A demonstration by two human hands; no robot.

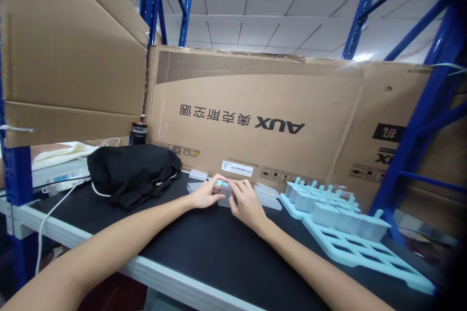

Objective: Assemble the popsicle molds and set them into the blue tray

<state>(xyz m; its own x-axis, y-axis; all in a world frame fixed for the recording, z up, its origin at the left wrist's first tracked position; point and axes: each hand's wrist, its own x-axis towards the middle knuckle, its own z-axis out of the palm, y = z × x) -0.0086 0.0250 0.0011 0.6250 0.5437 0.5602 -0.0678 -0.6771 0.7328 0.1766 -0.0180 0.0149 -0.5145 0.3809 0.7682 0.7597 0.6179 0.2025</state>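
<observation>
At the back middle of the black shelf, my left hand (207, 194) and my right hand (248, 202) meet. Between their fingertips is a small, shiny light-blue piece (221, 183), mostly covered by the fingers, so I cannot make out its kind. My left hand is closed on it from the left, and the bent fingers of my right hand pinch its other side. Behind and under the hands lies a translucent plastic box (268, 198), partly hidden by them. A small translucent piece (198, 175) stands beside it, to the left.
Light-blue ice pop moulds (328, 209) with sticks stand in a slotted light-blue tray (357, 248) on the right. Black cloth (133, 172) lies bunched at left, near a dark jar (139, 132). A cardboard panel (226, 92) closes the back; blue posts (416, 116) flank the shelf.
</observation>
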